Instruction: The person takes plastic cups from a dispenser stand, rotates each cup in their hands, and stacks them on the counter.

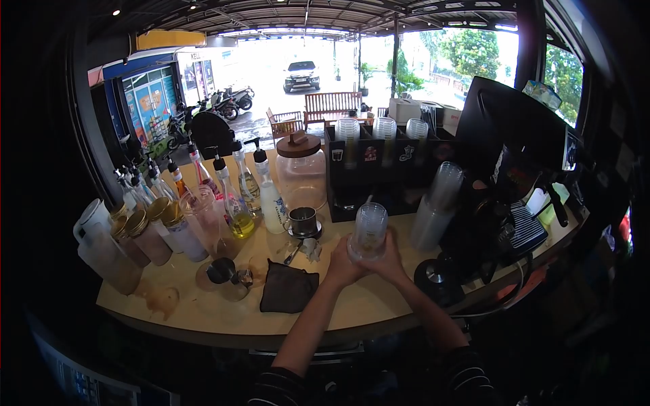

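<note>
Both my hands are wrapped round the lower part of a clear plastic cup or short stack of cups, upright over the counter. My left hand holds it from the left, and my right hand from the right. Left of my hands lie a crumpled white tissue and a folded dark cloth. Behind the tissue stands a small metal cup. Tall stacked clear cups rise to the right of my hands.
Pump bottles and lidded jars crowd the left side. A large glass jar stands beside a black cup organiser. A metal jigger is near the front left. Dark equipment fills the right.
</note>
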Demonstrator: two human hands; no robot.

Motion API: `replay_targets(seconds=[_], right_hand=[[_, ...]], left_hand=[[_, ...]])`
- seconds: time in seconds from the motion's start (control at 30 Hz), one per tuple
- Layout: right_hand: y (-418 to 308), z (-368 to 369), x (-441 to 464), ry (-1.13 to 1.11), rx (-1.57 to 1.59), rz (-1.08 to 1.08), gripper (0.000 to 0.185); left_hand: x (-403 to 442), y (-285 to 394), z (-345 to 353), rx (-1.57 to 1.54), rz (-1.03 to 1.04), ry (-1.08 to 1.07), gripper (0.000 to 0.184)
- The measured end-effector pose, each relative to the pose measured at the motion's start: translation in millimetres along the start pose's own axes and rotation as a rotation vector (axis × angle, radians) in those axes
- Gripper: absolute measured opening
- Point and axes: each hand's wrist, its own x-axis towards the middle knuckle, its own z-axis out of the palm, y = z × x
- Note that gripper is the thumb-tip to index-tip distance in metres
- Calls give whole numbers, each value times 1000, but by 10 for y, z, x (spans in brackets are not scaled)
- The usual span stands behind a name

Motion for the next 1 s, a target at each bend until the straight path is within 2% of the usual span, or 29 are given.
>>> replay_targets(seconds=[0.2, 0.3, 0.37, 0.4, 0.47, 0.53, 0.57, 0.63, 0.67, 0.73, 0.77, 0.83, 0.87, 0.93, 0.97, 1.0], right_hand=[[-116, 54, 18, 75, 53, 29, 85], [-257, -10, 185, 124, 111, -49, 83], [-423, -163, 354, -4, 131, -130, 82], [-545, -233, 393, 8, 128, -134, 82], [-768, -347, 415, -108, 15, -170, 83], [-775, -384, 397, -81, -23, -189, 86], [-850, -410, 354, -37, -152, -248, 87], [-986, -482, 260, -1, -282, -310, 87], [-1046, -542, 246, 21, -348, -373, 88], [-1196, -660, 213, 54, -409, -441, 89], [-1294, -722, 192, 0, -498, -500, 90], [-1467, -738, 129, -66, -574, -557, 91], [-1544, -709, 87, -126, -594, -584, 89], [-1629, -681, 26, -197, -603, -611, 88], [-1652, -672, 15, -178, -482, -592, 87], [-1672, -657, -11, -159, -360, -570, 86]], left_hand=[[-23, 50, -33, -13, -43, -26, 86], [-53, 44, -37, 2, -94, -34, 88], [-56, 169, -59, 43, -127, -44, 90], [-78, 335, -96, 0, -262, -82, 91], [-71, 354, -106, -43, -388, -128, 93], [-36, 98, -50, 120, -80, -71, 101], [-14, 21, -23, 113, -76, -72, 101], [-5, 49, -33, -396, 25, 122, 107], [20, 58, -119, -394, 35, 124, 107], [33, 289, -378, -447, 307, 249, 107], [20, 517, -453, -444, 311, 250, 107], [-38, 1061, -631, -518, 513, 233, 92], [-49, 1205, -710, -509, 505, 241, 92], [-85, 1398, -825, -191, 347, 101, 77], [-128, 1444, -851, -258, 274, 124, 61], [-159, 1434, -902, -249, 265, 135, 61]])
